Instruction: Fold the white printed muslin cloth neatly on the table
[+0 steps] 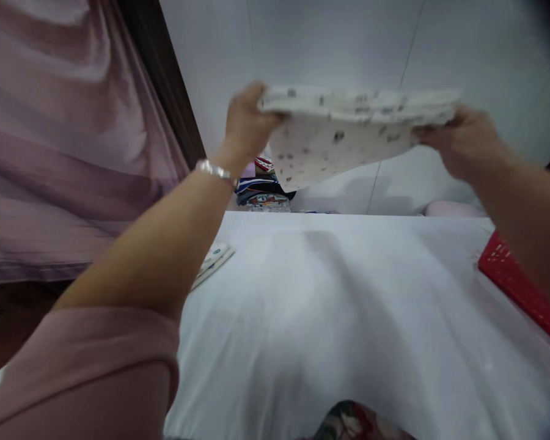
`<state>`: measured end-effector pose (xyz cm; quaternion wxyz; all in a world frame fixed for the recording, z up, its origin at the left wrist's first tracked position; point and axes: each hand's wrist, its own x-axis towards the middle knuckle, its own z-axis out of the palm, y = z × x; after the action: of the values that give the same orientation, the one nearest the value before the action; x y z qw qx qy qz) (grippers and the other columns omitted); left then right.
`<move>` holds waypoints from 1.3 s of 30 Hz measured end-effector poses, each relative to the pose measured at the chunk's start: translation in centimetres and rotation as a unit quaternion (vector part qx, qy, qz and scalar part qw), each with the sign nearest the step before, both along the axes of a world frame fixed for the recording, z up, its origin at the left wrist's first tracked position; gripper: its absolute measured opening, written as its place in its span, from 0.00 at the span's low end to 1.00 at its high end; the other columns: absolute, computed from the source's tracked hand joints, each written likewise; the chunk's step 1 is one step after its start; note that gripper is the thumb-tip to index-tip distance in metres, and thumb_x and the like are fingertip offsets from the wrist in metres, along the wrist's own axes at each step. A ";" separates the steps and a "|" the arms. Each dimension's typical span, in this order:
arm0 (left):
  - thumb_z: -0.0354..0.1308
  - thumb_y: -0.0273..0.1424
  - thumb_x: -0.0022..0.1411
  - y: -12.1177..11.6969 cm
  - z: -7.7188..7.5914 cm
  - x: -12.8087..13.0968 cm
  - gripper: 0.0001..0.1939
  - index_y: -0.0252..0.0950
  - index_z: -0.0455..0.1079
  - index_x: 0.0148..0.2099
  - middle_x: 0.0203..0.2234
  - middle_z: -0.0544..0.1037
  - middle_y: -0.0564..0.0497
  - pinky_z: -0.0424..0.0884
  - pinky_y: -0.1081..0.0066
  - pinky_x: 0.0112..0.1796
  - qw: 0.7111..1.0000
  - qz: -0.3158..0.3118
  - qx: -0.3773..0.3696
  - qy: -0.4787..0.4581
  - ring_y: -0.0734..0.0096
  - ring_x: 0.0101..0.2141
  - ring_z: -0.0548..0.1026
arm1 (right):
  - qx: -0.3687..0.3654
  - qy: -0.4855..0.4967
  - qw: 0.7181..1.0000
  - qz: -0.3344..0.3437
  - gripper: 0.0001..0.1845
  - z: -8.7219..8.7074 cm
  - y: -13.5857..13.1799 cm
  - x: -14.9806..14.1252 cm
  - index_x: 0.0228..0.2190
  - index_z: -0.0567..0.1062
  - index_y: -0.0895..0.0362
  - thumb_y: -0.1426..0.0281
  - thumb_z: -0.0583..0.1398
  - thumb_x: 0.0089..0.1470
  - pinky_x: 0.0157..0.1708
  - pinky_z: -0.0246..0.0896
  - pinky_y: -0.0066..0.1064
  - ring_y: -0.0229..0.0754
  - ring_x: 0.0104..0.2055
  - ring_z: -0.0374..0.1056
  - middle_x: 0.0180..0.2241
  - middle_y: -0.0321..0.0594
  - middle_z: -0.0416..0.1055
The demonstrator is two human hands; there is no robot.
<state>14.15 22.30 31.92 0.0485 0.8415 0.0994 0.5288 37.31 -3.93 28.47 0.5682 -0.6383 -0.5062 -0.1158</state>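
A white cloth with small dark printed motifs point(339, 137) is stretched in the air above the far edge of the bed, blurred by motion. Its top edge looks folded in layers, and a single looser part hangs below. My left hand point(252, 119) grips the cloth's left end, thumb and fingers closed on it. At the opposite end, my right hand point(462, 137) pinches the cloth too. Both arms reach forward, with a silvery bracelet on the left wrist. What exact kind of cloth item this is does not show.
A white sheet point(311, 305) covers the bed. Folded cloth point(213, 263) lies on it at left, partly behind my arm. A red perforated basket point(513, 275) stands at right. Beyond the far edge is a stack of folded clothes point(266, 189). A pink curtain point(64, 134) hangs at left.
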 end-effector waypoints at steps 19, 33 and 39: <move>0.53 0.30 0.59 -9.9 -36.6 -14.3 0.15 0.40 0.70 0.49 0.49 0.74 0.51 0.62 0.66 0.55 0.907 -0.024 -0.256 0.334 0.66 0.53 0.66 | -0.299 0.094 0.949 0.016 0.22 -35.3 -8.9 -9.4 0.47 0.74 0.57 0.72 0.56 0.49 0.60 0.50 0.38 0.44 0.59 0.59 0.56 0.43 0.66; 0.56 0.31 0.59 -19.3 -35.6 -7.9 0.19 0.38 0.65 0.54 0.51 0.71 0.45 0.56 0.55 0.55 0.927 -0.065 -0.071 0.364 0.58 0.53 0.65 | -0.230 0.121 0.966 0.014 0.25 -37.1 -9.1 -9.6 0.49 0.73 0.55 0.66 0.62 0.46 0.62 0.43 0.41 0.47 0.63 0.51 0.59 0.44 0.60; 0.57 0.37 0.61 -22.7 -34.8 -2.3 0.19 0.37 0.67 0.53 0.49 0.73 0.46 0.62 0.63 0.50 0.915 -0.107 -0.169 0.350 0.60 0.49 0.69 | -0.157 0.231 0.954 -0.109 0.35 -36.5 -8.8 -11.9 0.56 0.65 0.55 0.70 0.62 0.43 0.49 0.64 0.40 0.46 0.49 0.67 0.54 0.46 0.65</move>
<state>11.88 -0.44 -2.84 0.2083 0.9576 0.1077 0.1674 25.37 -12.68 -8.02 0.5462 -0.7800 -0.3005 0.0545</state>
